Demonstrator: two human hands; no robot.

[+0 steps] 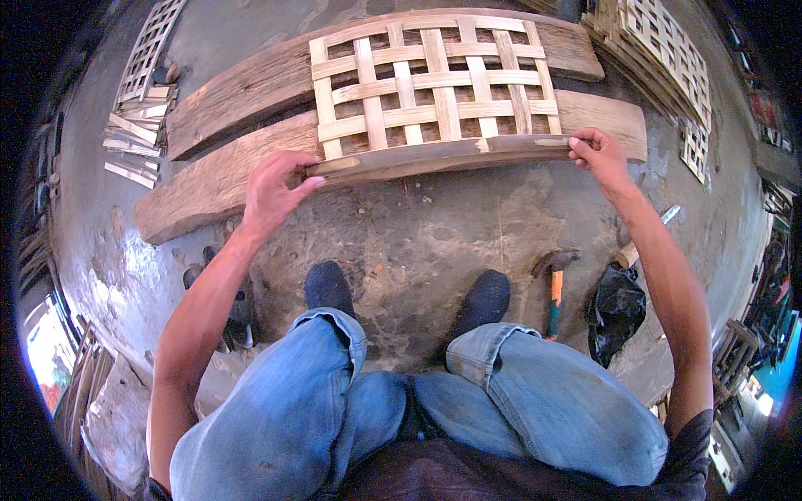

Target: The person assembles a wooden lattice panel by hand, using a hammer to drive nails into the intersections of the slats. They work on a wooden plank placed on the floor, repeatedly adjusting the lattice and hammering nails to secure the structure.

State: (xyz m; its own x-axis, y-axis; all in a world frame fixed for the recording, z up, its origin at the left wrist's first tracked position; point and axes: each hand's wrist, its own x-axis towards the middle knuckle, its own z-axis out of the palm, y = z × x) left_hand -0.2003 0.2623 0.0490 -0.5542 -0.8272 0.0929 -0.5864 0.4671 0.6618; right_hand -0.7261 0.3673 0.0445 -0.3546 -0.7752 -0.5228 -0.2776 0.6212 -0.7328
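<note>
A panel of pale flat strips woven in an open lattice [449, 119] lies across two thick wooden planks [234, 159]. Along its near edge runs a brown bamboo strip [443, 157], bowed slightly toward me. My left hand [276, 188] grips the strip's left end, thumb on the near side and fingers on the far side. At the other end, my right hand [600, 157] pinches the strip between thumb and fingertips. Whether the strip is fastened to the lattice or only laid against it, I cannot tell.
On the floor by my right foot lies a hammer [555, 280] with an orange and green handle, beside a black plastic bag [616, 313]. Finished-looking lattice panels [660, 54] are stacked at the far right. Cut strips [134, 138] lie in a pile at the left.
</note>
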